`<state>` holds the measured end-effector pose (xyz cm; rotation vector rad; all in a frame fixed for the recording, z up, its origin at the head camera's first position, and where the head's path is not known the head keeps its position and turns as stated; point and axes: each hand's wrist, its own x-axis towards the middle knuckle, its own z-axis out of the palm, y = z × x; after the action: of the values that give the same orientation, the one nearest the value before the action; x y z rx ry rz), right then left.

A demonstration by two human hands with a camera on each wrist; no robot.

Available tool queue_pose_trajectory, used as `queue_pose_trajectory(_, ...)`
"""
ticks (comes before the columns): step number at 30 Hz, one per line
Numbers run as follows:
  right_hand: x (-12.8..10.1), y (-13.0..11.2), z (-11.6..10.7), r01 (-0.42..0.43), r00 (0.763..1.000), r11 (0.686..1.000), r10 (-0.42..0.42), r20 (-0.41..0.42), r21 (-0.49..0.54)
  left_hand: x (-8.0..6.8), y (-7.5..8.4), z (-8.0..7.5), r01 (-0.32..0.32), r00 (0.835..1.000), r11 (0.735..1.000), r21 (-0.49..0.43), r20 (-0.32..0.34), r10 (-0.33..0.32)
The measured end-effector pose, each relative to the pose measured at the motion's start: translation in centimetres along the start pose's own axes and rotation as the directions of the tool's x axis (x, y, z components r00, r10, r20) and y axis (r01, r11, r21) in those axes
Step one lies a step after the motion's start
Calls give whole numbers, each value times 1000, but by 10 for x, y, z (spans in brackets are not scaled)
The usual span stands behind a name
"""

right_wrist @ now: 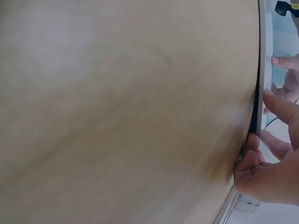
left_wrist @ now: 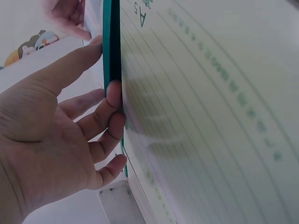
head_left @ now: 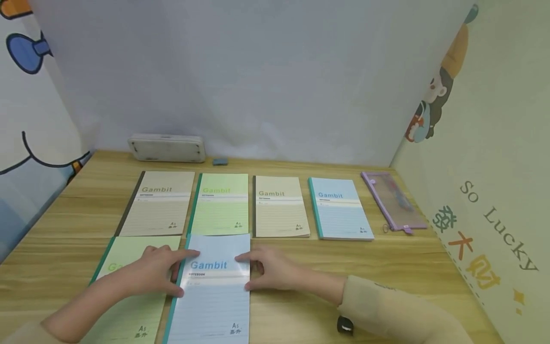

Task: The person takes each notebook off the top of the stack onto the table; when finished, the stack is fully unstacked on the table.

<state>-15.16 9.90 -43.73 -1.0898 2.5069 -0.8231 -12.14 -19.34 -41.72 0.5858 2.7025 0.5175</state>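
"Gambit" on blue notebook, "So Lucky" on right wall

We note a rectangular desk of light wood-grain finish, smooth and matt. The blue paper notebook has a smooth cover with a soft sheen; the pale green paper notebook beside it looks matt. The purple translucent plastic pencil pouch appears glossy. The white plastic case looks dull.
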Motion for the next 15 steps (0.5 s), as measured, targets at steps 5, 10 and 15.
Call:
queue_pose_trajectory(5,3,-3,0,-50,998,996,53,27,-72,2,1,1,45,999,999,26,20,-46)
queue_pose_trajectory(10,3,-5,-3,-72,996,995,76,52,-62,4,5,-2,54,998,997,50,16,-55)
queue_pose_trajectory(15,0,-5,-17,-39,997,997,34,76,64,7,12,-17,-9,999,997,79,-38,12)
